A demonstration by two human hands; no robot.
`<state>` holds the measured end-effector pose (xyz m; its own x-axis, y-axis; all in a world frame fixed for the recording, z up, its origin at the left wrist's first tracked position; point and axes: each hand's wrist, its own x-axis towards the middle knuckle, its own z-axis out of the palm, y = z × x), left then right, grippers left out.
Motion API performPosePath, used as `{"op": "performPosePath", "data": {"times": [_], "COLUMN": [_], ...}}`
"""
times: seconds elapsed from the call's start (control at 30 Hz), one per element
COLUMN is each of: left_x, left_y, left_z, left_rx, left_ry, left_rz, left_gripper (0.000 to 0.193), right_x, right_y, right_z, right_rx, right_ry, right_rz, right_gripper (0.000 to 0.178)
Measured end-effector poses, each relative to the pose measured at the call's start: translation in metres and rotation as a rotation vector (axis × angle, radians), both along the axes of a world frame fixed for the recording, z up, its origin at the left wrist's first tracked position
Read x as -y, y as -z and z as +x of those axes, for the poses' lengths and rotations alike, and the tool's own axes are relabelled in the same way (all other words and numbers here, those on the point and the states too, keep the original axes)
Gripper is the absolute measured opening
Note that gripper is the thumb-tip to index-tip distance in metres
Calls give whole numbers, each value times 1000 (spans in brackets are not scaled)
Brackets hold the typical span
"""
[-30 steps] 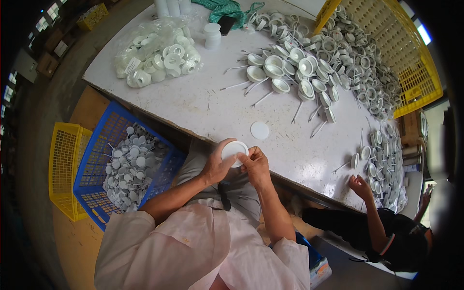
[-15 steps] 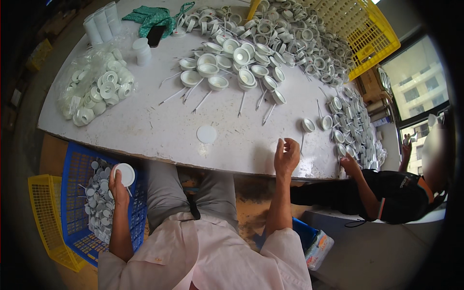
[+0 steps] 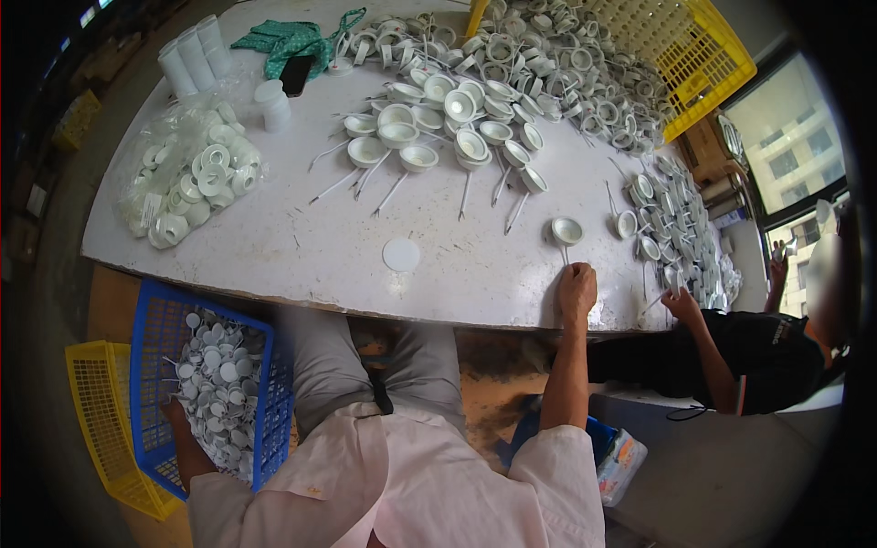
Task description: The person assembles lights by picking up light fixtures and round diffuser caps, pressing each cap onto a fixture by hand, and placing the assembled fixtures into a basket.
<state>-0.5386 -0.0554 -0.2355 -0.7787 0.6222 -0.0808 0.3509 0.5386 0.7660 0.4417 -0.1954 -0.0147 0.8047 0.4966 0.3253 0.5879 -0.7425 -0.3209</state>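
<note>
My right hand (image 3: 577, 289) is closed near the table's front edge, pinching the thin white wire of a small round downlight housing (image 3: 566, 232). The housing is white with a greyish dished inside and sits face up just beyond my fingers. Down at the left, my left hand (image 3: 173, 408) is inside the blue basket (image 3: 273, 402), by its left wall. Its fingers are too hidden to make out. Many white discs with wires (image 3: 217, 374) lie heaped in that basket. A flat white disc (image 3: 401, 255) rests alone on the table in front of me.
More wired housings (image 3: 418, 159) cover the table's middle, with a big heap (image 3: 548, 59) behind. A bag of white rings (image 3: 196, 183), tubes (image 3: 194, 55), green cloth (image 3: 297, 41) and phone (image 3: 295, 75) lie left. A co-worker's hand (image 3: 681, 304) works at another pile on the right.
My left hand has gone down into the blue basket, and the white round lamp it held is out of sight. My right hand has moved right and closed on the housing's wire.
</note>
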Motion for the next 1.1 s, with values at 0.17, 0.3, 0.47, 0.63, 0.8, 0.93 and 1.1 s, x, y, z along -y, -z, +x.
{"op": "performPosePath", "data": {"times": [0.17, 0.3, 0.47, 0.63, 0.8, 0.93, 1.1], "left_x": [-2, 20, 54, 57, 46, 39, 31], "left_y": [19, -64, -185, -227, -239, -244, -234], "left_z": [79, 304, 489, 556, 551, 532, 523], "left_rx": [203, 490, 1064, 1474, 1360, 1284, 1127], "left_ry": [311, 856, 1255, 1252, 1069, 1005, 959], "left_rz": [-288, -61, -89, -25, 109, 207, 282], "left_gripper": [36, 25, 29, 68, 65, 63, 62], "right_x": [-2, 10, 16, 18, -3, -26, -105], "right_y": [-5, 2, -17, -9, -18, -35, -24], "right_z": [-47, -75, -151, -247, -299, -290, -220], "right_rx": [-81, -102, -482, -871, -542, -793, -266], "right_ry": [-126, -285, -383, -609, -1020, -1029, -764], "right_rz": [52, 136, 367, 515, 366, 224, 162], "right_gripper": [19, 22, 19, 8, 17, 16, 33]}}
